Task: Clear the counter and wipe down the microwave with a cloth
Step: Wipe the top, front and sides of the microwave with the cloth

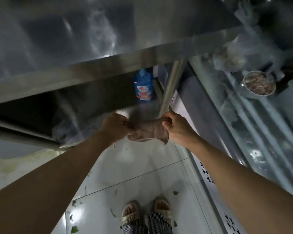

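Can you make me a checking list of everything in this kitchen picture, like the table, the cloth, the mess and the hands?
Surface: steel counter, shiny, blurred.
Job's things: brownish cloth held up between both hands over the floor; no microwave seen.
Clutter: blue pouch under the counter; bowl of food and plastic bags at right; green scraps on the floor tiles.
Hands: left hand and right hand each grip one end of the cloth.
Cables: nothing seen.
Surroundings: person's slippered feet below.
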